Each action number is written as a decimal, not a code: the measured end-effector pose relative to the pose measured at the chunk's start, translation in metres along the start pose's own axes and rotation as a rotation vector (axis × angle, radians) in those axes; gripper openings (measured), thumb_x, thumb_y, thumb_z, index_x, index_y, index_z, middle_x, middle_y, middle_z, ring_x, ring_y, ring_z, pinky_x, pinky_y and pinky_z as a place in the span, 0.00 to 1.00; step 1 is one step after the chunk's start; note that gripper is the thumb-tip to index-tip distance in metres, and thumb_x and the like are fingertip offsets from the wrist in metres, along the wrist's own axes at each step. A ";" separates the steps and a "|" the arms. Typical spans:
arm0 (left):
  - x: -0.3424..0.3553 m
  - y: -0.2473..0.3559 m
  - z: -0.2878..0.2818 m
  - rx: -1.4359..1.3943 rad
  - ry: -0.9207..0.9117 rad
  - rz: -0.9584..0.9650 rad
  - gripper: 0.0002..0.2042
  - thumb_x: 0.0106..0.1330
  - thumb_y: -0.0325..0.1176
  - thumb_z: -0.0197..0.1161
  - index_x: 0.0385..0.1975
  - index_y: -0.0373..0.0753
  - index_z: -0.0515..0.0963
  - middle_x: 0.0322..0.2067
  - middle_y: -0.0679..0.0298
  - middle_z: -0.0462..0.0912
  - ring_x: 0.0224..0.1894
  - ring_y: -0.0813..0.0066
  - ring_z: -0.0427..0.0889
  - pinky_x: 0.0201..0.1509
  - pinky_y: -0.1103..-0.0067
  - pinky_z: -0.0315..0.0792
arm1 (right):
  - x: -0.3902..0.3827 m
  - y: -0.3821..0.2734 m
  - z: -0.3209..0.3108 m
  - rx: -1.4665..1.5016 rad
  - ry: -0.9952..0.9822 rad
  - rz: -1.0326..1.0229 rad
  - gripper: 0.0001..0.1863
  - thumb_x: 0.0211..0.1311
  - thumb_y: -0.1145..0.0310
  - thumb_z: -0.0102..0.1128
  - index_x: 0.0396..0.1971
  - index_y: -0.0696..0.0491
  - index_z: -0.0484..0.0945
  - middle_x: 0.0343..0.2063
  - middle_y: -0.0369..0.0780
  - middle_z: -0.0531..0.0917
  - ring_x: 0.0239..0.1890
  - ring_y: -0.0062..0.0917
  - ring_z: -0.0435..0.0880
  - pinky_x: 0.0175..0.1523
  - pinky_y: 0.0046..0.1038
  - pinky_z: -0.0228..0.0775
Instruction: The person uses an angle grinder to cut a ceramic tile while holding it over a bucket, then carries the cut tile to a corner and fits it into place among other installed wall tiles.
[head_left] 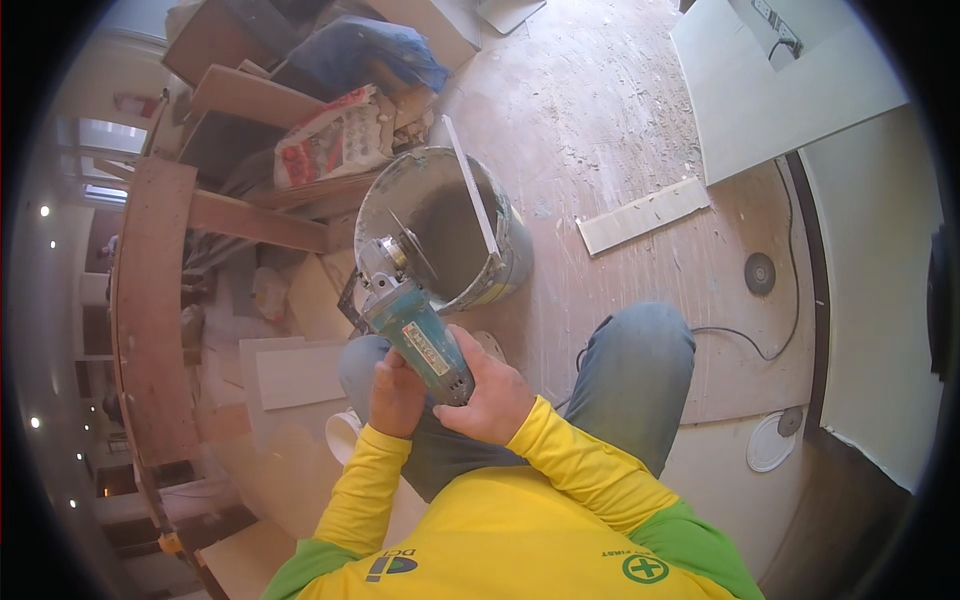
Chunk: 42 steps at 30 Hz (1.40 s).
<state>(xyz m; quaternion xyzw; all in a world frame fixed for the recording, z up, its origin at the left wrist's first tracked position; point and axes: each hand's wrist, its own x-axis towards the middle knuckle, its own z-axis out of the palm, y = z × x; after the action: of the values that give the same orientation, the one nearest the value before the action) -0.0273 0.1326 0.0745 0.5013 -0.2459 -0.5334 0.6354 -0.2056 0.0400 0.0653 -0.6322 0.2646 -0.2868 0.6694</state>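
I hold a teal angle grinder [413,330] with both hands, low in front of me. My right hand [485,395] is closed round the back of its body; my left hand [395,395] grips it from the left side, fingers partly hidden. The grinder's head, fitted with a thin disc [418,252], is over the left part of a grimy bucket [515,260]. A narrow pale strip [470,185] leans across the bucket's rim. My bent knees are either side of my hands.
Wooden boards [155,300], a torn sack [330,140] and blue plastic [360,60] crowd the left. A pale offcut [640,215], a dark disc [760,272], a white lid [768,450] and a cable [730,335] lie rightward on the dusty floor. A panel [780,110] stands upper right.
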 end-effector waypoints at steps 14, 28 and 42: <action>0.063 0.013 0.004 -0.020 0.059 0.049 0.31 0.75 0.56 0.39 0.67 0.38 0.63 0.64 0.54 0.70 0.67 0.58 0.67 0.72 0.62 0.59 | 0.028 0.002 -0.004 -0.093 -0.006 0.001 0.51 0.42 0.65 0.72 0.70 0.53 0.56 0.50 0.57 0.78 0.52 0.51 0.79 0.55 0.38 0.74; 0.235 0.030 0.008 -0.271 -0.133 -0.239 0.45 0.70 0.70 0.29 0.68 0.29 0.58 0.67 0.45 0.65 0.70 0.54 0.64 0.75 0.63 0.55 | 0.111 -0.019 -0.014 -0.352 0.325 0.132 0.51 0.44 0.60 0.68 0.69 0.58 0.54 0.49 0.58 0.79 0.48 0.50 0.82 0.52 0.40 0.76; 0.238 0.022 -0.010 -0.407 -0.162 -0.380 0.48 0.66 0.74 0.33 0.64 0.30 0.66 0.61 0.51 0.73 0.61 0.55 0.74 0.68 0.63 0.65 | 0.140 -0.007 0.008 -0.407 0.395 0.282 0.51 0.43 0.59 0.67 0.69 0.57 0.54 0.47 0.58 0.80 0.49 0.53 0.81 0.54 0.42 0.74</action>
<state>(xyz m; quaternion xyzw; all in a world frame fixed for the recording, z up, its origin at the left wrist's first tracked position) 0.0648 -0.0851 0.0376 0.3563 -0.0854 -0.7196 0.5899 -0.1027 -0.0556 0.0743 -0.6424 0.5266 -0.2494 0.4978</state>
